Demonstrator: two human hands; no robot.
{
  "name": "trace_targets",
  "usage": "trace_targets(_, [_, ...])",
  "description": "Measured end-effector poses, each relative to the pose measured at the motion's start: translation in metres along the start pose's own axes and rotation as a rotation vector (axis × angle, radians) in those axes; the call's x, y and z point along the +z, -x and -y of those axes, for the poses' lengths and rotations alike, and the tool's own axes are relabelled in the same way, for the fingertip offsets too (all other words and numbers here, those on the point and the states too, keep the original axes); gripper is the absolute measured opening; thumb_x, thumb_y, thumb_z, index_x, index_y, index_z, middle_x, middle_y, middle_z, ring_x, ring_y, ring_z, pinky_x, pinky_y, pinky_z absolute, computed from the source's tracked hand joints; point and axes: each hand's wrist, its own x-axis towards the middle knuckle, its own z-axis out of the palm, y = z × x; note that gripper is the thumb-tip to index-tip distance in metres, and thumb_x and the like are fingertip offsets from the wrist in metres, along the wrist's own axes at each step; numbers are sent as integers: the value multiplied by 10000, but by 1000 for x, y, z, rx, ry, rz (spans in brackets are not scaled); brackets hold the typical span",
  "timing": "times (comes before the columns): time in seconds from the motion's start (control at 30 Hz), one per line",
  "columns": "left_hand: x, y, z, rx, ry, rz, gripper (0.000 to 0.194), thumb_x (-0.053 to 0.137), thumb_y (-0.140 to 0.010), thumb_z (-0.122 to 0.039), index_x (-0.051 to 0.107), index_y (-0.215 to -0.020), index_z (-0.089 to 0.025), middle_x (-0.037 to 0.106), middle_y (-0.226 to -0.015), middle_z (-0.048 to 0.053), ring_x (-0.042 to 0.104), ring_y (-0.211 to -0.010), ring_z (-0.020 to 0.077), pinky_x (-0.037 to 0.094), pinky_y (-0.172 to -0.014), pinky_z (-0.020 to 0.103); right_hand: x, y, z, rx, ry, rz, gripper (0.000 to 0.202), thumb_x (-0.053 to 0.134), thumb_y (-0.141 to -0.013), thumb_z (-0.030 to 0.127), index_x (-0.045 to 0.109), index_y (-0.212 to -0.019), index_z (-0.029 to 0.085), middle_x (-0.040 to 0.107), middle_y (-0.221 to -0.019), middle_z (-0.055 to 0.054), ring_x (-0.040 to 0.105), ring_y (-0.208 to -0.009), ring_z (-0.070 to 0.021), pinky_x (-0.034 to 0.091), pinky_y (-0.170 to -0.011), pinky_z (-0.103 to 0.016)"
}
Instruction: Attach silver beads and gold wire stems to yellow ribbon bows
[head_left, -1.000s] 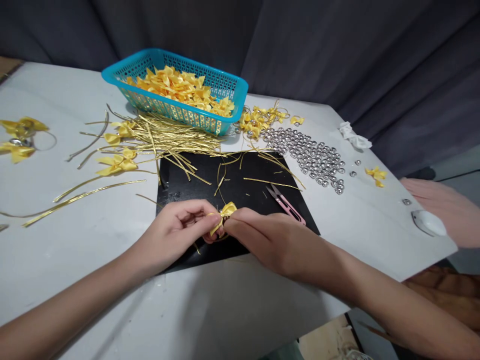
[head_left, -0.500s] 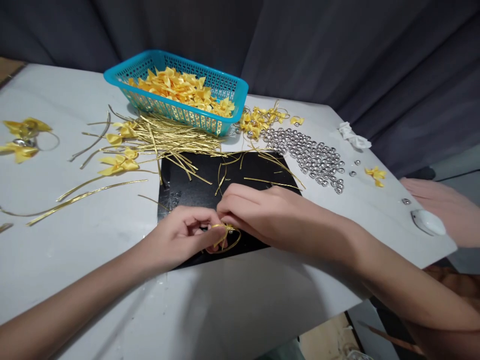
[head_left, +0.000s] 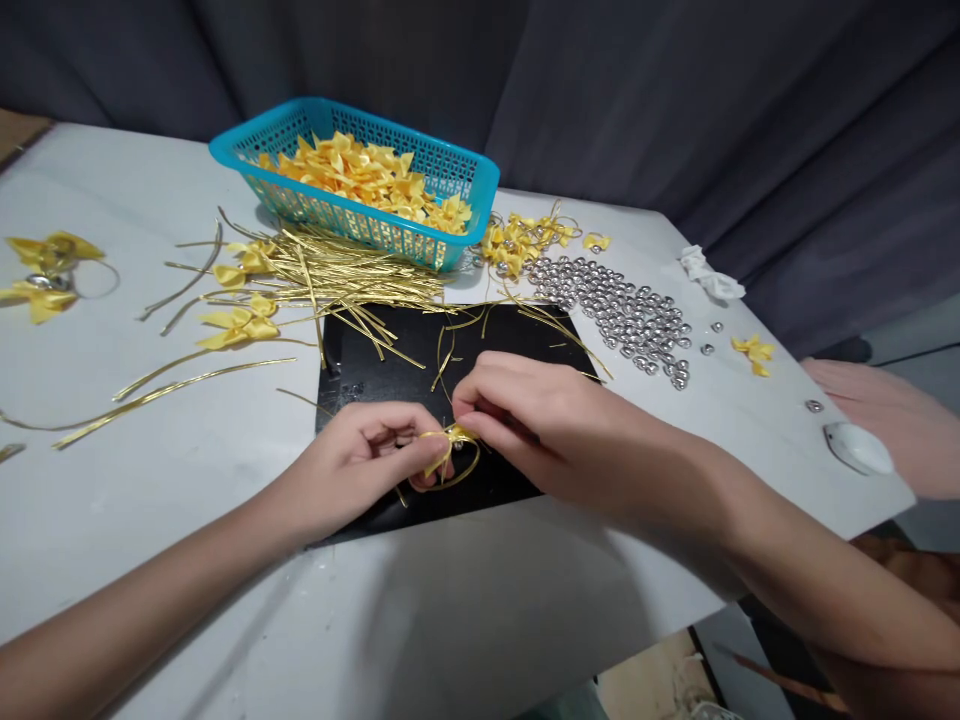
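1. Fingers of the left hand (head_left: pixel 371 450) pinch a yellow bow (head_left: pixel 462 432) over the black mat (head_left: pixel 375 388), nearer its front edge; the right hand (head_left: pixel 540 408) grasps the bow's other end.
2. Hidden: much of the bow, behind fingers; the mat's front right corner, behind the right hand.
3. Blue perforated basket (head_left: pixel 300 197), near the desk's (head_left: pixel 180 475) back edge; holds heaped ribbon bows (head_left: pixel 360 172).
4. Bow: satiny, with looped gold cord (head_left: pixel 478 458); silver bead (head_left: pixel 459 445), hard to make out.

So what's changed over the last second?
The right hand has moved farther from the person, now hiding the pink scissors; its fingertips are at the right side of the yellow bow. More of the gold cord loop shows. The left hand still pinches the bow; basket and silver beads stayed put.
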Motion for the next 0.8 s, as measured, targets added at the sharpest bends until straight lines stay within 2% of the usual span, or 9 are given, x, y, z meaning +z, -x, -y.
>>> trace_targets(0.1, [0,-1,0,23,12,-30,191,637,-786,-250,638,-615,-167,615,-570,-42,544,-548,69,440,-530,132,6,8,6,27,213,18,144,435,-931,115,574,-906,142,556,-876,-42,471,-595,-98,323,-521,-231])
trace_targets(0.23, [0,0,-2,33,24,-29,175,652,-767,-216,626,-600,-171,606,-550,-56,541,-541,62,437,-527,120,17,16,8,-75,397,45,156,446,-892,84,583,-893,159,528,-832,-33,418,-535,-104,215,-402,-242])
trace_targets(0.43, [-1,0,0,83,-41,-61,213,605,-810,-245,628,-613,-167,592,-539,-56,532,-535,61,422,-526,124,35,18,5,-120,376,-34,222,360,-952,127,536,-1086,131,540,-806,-26,407,-496,-101,203,-390,-243])
trace_targets(0.67, [-1,-1,1,88,-48,-61,202,607,-807,-256,644,-628,-170,608,-549,-55,533,-529,62,427,-513,121,52,21,-2,-210,291,-202,241,255,-999,131,492,-1043,122,588,-828,-50,553,-606,-115,251,-429,-232])
trace_targets(0.8, [1,0,0,90,-47,-75,196,612,-794,-252,647,-618,-172,616,-548,-53,538,-528,63,430,-507,116,55,22,-5,-224,263,-257,211,267,-1002,136,475,-1041,133,598,-823,-37,558,-606,-111,268,-442,-228])
